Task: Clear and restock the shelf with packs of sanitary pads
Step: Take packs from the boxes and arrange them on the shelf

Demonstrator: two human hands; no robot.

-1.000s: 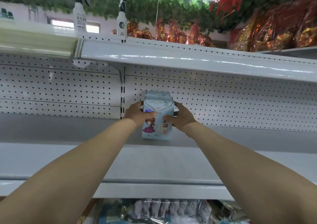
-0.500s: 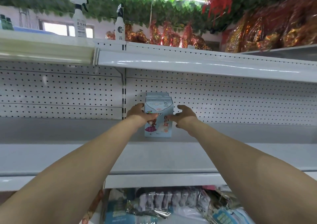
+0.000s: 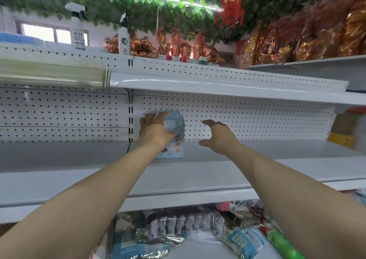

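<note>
At the far left, on the top of the unit, a white spray bottle is standing upright, and a second spray bottle is standing to its right. Below them, the white shelf is running the full width of the scene, backed by a perforated panel.

The left hand is reaching to the far edge of that shelf and gripping the pack of sanitary pads: its fingers are curling over the pack's top left corner and its thumb is pressing on the front face. The pack is standing upright on the shelf against the perforated panel, just right of the slotted upright post.

To the right of the pack, the right hand is hovering apart from it, fingers spread wide and loosely bent, holding nothing.

Under the shelf, mixed packets are lying in a heap. At the upper right, red and gold foil packages are sitting on a high shelf.
</note>
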